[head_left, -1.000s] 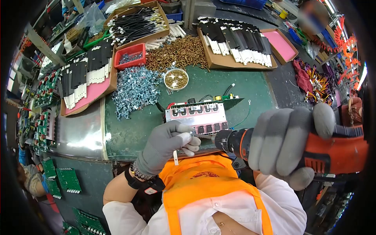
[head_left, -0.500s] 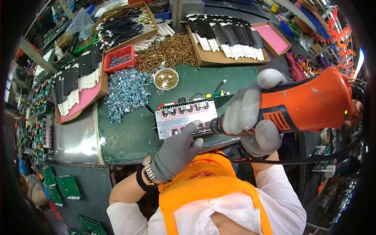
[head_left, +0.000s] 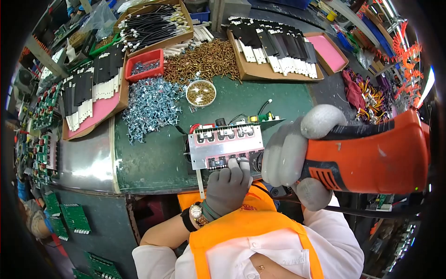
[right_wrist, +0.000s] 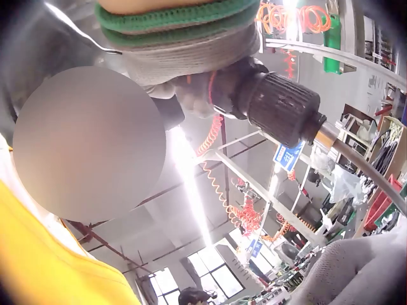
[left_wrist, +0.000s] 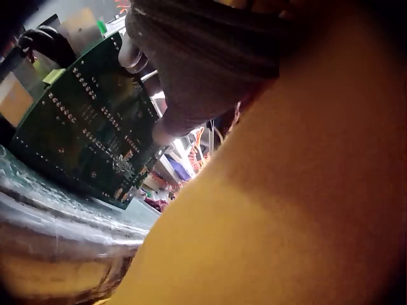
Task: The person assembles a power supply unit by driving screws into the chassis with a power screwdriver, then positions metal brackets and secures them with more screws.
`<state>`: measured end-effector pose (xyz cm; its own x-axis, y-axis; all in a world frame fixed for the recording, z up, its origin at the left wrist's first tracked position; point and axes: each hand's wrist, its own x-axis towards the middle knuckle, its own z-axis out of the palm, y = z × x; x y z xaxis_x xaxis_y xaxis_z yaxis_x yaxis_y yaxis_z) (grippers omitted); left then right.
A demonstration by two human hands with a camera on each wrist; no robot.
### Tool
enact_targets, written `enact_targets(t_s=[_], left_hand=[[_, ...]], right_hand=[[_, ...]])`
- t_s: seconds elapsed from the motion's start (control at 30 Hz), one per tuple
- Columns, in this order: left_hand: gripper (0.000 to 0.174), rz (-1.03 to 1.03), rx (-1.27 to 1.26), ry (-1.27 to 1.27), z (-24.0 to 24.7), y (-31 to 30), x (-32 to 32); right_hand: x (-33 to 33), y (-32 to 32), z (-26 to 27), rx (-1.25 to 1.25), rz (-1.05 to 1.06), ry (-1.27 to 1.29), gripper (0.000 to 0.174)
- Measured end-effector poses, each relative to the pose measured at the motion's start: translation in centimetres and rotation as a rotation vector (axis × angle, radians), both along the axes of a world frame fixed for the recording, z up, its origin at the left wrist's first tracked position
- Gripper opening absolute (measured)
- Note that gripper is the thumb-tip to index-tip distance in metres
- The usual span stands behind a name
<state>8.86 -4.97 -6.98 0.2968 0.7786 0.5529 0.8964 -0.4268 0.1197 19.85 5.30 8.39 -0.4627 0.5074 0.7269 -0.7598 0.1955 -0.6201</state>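
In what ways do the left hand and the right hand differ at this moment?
The left hand holds the near edge of the circuit board, while the right hand grips the orange electric screwdriver. The left hand shows a wristwatch at its wrist; the right hand's wrist is hidden behind the tool. Both wear grey gloves.

- Left hand (head_left: 228, 186), right hand (head_left: 290, 156): grey knit cloth gloves, matt (a green cuff band on the right, seen from the wrist).
- Screwdriver (head_left: 371, 153): smooth orange plastic housing with a soft sheen; black ribbed chuck (right_wrist: 283, 108).
- Circuit board (left_wrist: 89, 133): green laminate, slightly glossy.
- Plate (head_left: 227, 145): bare metal, dull silver.
- Bench mat (head_left: 153, 158): dark green, matt.
- Screws (head_left: 204, 58): brassy metal.
- Bin (head_left: 145, 65): red plastic.
- Vest (head_left: 241, 232): orange cloth.
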Motion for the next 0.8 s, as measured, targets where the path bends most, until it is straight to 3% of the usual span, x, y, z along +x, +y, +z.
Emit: enact_targets(t_s=[0.07, 0.1, 0.13, 0.2, 0.5, 0.67, 0.77, 0.8], left_hand=[[0.036, -0.020, 0.002, -0.002, -0.2, 0.0, -0.2], [0.034, -0.045, 0.001, 0.000, -0.3, 0.0, -0.3], [0.034, -0.042, -0.003, -0.005, -0.4, -0.1, -0.3], [0.033, -0.074, -0.018, -0.009, -0.5, -0.1, -0.4], [0.030, -0.065, -0.023, -0.011, -0.6, 0.0, -0.3], [0.026, -0.022, 0.058, 0.003, -0.4, 0.3, -0.2], [0.023, -0.092, -0.018, -0.085, 1.2, 0.6, -1.8], [0.020, -0.233, -0.164, -0.282, 2.4, 0.9, -3.5]], right_hand=[[0.5, -0.1, 0.3, -0.059, 0.072, -0.114, 0.064], [-0.7, -1.3, -0.5, -0.153, -0.003, 0.094, 0.058], [-0.5, -1.8, -0.5, -0.157, 0.000, 0.089, 0.058], [0.5, -2.1, 0.0, -0.140, -0.088, -0.152, 0.055], [1.8, -1.6, 0.5, 0.087, -0.100, -0.390, 0.051], [0.7, -2.8, -0.8, -0.045, -0.107, -0.239, 0.049], [0.2, -2.5, -0.6, 0.006, -0.212, -0.247, 0.046], [0.0, -2.7, -0.7, 0.014, -0.201, -0.241, 0.046]])
